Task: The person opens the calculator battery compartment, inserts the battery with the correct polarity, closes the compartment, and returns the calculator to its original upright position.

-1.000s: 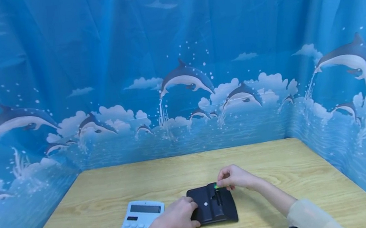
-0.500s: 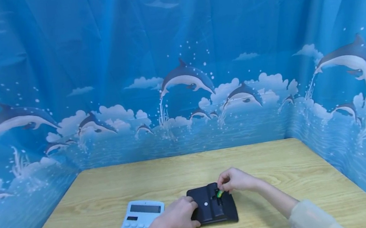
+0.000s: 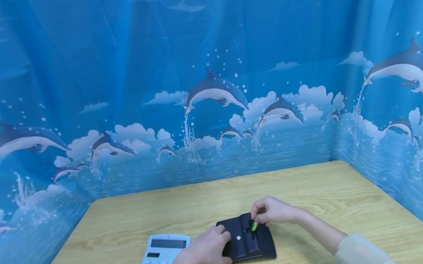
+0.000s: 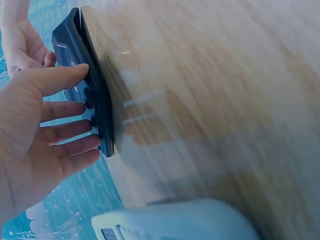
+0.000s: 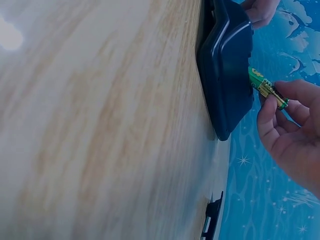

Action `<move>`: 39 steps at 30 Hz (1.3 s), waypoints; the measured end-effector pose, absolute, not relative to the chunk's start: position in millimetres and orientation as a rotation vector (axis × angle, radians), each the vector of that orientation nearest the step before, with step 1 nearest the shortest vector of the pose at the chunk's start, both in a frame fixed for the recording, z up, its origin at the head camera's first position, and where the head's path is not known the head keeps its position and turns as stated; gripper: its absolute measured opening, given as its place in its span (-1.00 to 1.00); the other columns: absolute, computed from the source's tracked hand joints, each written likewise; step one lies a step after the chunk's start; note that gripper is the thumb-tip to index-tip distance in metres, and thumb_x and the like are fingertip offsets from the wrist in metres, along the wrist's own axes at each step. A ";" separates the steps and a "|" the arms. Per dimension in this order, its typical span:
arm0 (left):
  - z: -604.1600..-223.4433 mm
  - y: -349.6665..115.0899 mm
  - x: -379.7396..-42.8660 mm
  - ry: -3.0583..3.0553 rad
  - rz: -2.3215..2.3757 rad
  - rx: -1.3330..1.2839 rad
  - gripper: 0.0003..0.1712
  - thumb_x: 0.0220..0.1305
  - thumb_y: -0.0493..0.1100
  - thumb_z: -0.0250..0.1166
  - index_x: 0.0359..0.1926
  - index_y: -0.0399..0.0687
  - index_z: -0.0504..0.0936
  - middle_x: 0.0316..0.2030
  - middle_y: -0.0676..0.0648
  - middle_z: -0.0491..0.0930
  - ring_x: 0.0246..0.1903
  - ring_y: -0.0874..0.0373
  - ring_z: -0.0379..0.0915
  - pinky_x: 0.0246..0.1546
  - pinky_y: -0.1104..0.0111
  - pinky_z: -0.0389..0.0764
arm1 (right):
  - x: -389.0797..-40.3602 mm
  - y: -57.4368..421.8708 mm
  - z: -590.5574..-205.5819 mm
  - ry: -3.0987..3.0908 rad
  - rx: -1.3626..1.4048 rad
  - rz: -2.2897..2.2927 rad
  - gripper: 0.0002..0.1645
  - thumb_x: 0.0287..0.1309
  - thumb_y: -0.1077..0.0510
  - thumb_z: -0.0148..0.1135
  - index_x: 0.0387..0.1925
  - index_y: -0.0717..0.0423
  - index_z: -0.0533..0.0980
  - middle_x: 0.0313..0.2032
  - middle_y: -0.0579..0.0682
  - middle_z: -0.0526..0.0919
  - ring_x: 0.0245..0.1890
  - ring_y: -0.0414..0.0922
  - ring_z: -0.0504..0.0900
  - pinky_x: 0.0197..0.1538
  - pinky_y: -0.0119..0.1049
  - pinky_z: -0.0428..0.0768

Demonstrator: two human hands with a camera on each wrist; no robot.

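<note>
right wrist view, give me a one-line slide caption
Right hand pinches a green battery at a black device on a wood-grain table.

no legible text, battery [image 5: 264, 87] print unreadable

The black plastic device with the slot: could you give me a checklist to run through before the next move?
1. Right grip pinching the green-and-yellow cylindrical battery: ok.
2. Left grip touching the black plastic device: ok.
3. Battery lying fully in the narrow dark slot: not ok, it slants out.
4. Battery ends facing the correct way: cannot tell.
5. Light-blue plastic calculator apart from the device: ok.
</note>
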State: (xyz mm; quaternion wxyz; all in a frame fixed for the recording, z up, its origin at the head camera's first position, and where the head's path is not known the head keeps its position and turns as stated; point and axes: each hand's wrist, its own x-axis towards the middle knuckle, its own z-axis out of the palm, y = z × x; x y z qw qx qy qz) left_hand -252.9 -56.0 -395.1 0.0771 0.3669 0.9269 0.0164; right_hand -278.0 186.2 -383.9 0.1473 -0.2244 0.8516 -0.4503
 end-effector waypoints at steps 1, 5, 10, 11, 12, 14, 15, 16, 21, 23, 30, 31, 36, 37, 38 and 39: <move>-395.3 -56.1 -252.8 2.776 0.049 1.105 -0.51 -0.01 0.14 0.38 -0.07 0.06 0.57 -0.24 0.11 0.43 -0.24 0.29 0.33 -0.11 0.37 0.48 | -277.9 186.5 -384.0 2.449 -0.645 -1.302 -0.90 0.06 0.36 0.12 -0.33 0.26 0.51 -0.42 -0.03 0.56 -0.52 -0.13 0.46 -0.42 -0.14 0.55; -396.2 -57.6 -252.6 2.784 0.056 1.141 -0.51 -0.02 0.13 0.38 -0.07 0.06 0.56 -0.23 0.11 0.43 -0.22 0.29 0.32 -0.10 0.37 0.47 | -277.4 187.1 -382.5 2.451 -0.652 -1.329 -0.89 0.03 0.35 0.14 -0.33 0.29 0.50 -0.47 -0.03 0.56 -0.55 -0.10 0.46 -0.45 -0.13 0.54; -397.4 -56.9 -253.2 2.769 0.065 1.165 -0.52 0.01 0.11 0.36 -0.05 0.06 0.55 -0.20 0.11 0.42 -0.20 0.29 0.31 -0.08 0.36 0.47 | -277.3 186.6 -380.8 2.468 -0.667 -1.321 -0.90 0.00 0.36 0.17 -0.35 0.29 0.49 -0.51 -0.05 0.54 -0.57 -0.10 0.46 -0.46 -0.13 0.55; -397.5 -56.6 -253.2 2.762 0.072 1.158 -0.52 0.01 0.11 0.35 -0.04 0.07 0.55 -0.19 0.11 0.42 -0.19 0.29 0.31 -0.08 0.35 0.47 | -277.3 186.3 -381.1 2.479 -0.675 -1.310 -0.90 0.00 0.36 0.17 -0.36 0.28 0.49 -0.51 -0.06 0.54 -0.57 -0.11 0.46 -0.46 -0.14 0.55; -397.8 -56.3 -253.1 2.758 0.078 1.152 -0.53 0.02 0.11 0.35 -0.04 0.07 0.55 -0.18 0.11 0.42 -0.19 0.29 0.31 -0.07 0.35 0.47 | -277.3 185.9 -381.5 2.490 -0.682 -1.299 -0.90 0.00 0.36 0.15 -0.36 0.28 0.49 -0.51 -0.06 0.54 -0.57 -0.12 0.46 -0.46 -0.14 0.55; -398.3 -56.0 -252.8 2.752 0.091 1.138 -0.54 0.02 0.10 0.35 -0.04 0.08 0.55 -0.17 0.11 0.42 -0.18 0.29 0.31 -0.06 0.35 0.47 | -277.4 184.6 -382.7 2.513 -0.694 -1.276 -0.90 -0.01 0.37 0.12 -0.37 0.26 0.50 -0.50 -0.07 0.53 -0.57 -0.13 0.46 -0.46 -0.13 0.56; -398.6 -56.2 -252.7 2.750 0.094 1.135 -0.54 0.02 0.09 0.35 -0.04 0.08 0.55 -0.16 0.11 0.42 -0.17 0.28 0.31 -0.05 0.34 0.47 | -277.5 184.0 -383.6 2.522 -0.698 -1.265 -0.89 -0.01 0.38 0.09 -0.37 0.25 0.50 -0.49 -0.07 0.53 -0.57 -0.14 0.46 -0.46 -0.12 0.56; -398.7 -56.4 -252.5 2.750 0.098 1.134 -0.55 0.02 0.09 0.35 -0.04 0.08 0.55 -0.16 0.11 0.42 -0.17 0.28 0.31 -0.05 0.34 0.46 | -277.4 183.4 -384.0 2.527 -0.702 -1.255 -0.87 -0.01 0.38 0.07 -0.37 0.24 0.50 -0.49 -0.07 0.52 -0.57 -0.15 0.46 -0.46 -0.11 0.56; -398.8 -57.5 -251.4 2.749 0.101 1.150 -0.56 0.02 0.07 0.35 -0.05 0.08 0.55 -0.17 0.12 0.41 -0.18 0.29 0.30 -0.08 0.36 0.47 | -277.0 181.9 -384.2 2.529 -0.709 -1.232 -0.85 -0.02 0.37 0.04 -0.37 0.21 0.50 -0.47 -0.07 0.51 -0.56 -0.17 0.45 -0.46 -0.08 0.56; -398.6 -57.6 -251.2 2.748 0.103 1.152 -0.56 0.03 0.07 0.35 -0.05 0.08 0.55 -0.17 0.12 0.41 -0.18 0.29 0.30 -0.08 0.36 0.46 | -277.2 181.3 -383.9 2.531 -0.708 -1.227 -0.85 -0.02 0.37 0.04 -0.37 0.21 0.50 -0.48 -0.07 0.52 -0.57 -0.18 0.45 -0.46 -0.08 0.56; -398.7 -57.9 -252.1 2.757 0.094 1.156 -0.55 0.03 0.08 0.35 -0.04 0.08 0.54 -0.14 0.10 0.42 -0.14 0.27 0.32 -0.04 0.34 0.46 | -279.8 177.3 -384.6 2.524 -0.666 -1.288 -0.86 0.06 0.32 0.16 -0.28 0.29 0.47 -0.50 -0.03 0.54 -0.57 -0.13 0.51 -0.45 -0.13 0.58; -398.9 -57.9 -252.1 2.758 0.094 1.157 -0.55 0.03 0.08 0.35 -0.04 0.08 0.54 -0.14 0.10 0.43 -0.14 0.27 0.32 -0.04 0.34 0.46 | -279.8 176.5 -384.9 2.524 -0.664 -1.304 -0.84 0.07 0.31 0.18 -0.28 0.30 0.46 -0.50 -0.03 0.54 -0.56 -0.12 0.53 -0.45 -0.13 0.59; -399.1 -57.2 -251.3 2.760 0.084 1.155 -0.54 0.03 0.09 0.34 -0.04 0.07 0.55 -0.14 0.09 0.44 -0.14 0.26 0.33 -0.04 0.34 0.47 | -279.6 173.6 -389.0 2.558 -0.647 -1.341 -0.86 0.06 0.31 0.23 -0.32 0.30 0.48 -0.50 -0.04 0.55 -0.55 -0.12 0.55 -0.44 -0.15 0.61; -399.0 -57.0 -250.8 2.763 0.083 1.154 -0.54 0.03 0.09 0.34 -0.04 0.06 0.55 -0.15 0.09 0.44 -0.14 0.26 0.34 -0.04 0.34 0.47 | -279.7 173.3 -389.5 2.570 -0.643 -1.337 -0.87 0.05 0.31 0.23 -0.32 0.29 0.48 -0.49 -0.04 0.55 -0.55 -0.12 0.54 -0.45 -0.15 0.60; -398.9 -56.9 -250.2 2.768 0.080 1.157 -0.54 0.03 0.08 0.35 -0.05 0.06 0.55 -0.15 0.09 0.44 -0.14 0.26 0.34 -0.04 0.34 0.47 | -280.1 173.2 -390.1 2.585 -0.641 -1.329 -0.87 0.05 0.30 0.23 -0.33 0.28 0.49 -0.49 -0.04 0.55 -0.55 -0.12 0.54 -0.45 -0.15 0.60; -398.6 -56.7 -249.7 2.771 0.077 1.158 -0.55 0.03 0.08 0.35 -0.05 0.05 0.55 -0.16 0.09 0.44 -0.15 0.26 0.34 -0.04 0.34 0.47 | -280.6 173.3 -390.4 2.598 -0.640 -1.318 -0.88 0.05 0.29 0.24 -0.34 0.27 0.50 -0.50 -0.04 0.55 -0.55 -0.12 0.54 -0.46 -0.16 0.60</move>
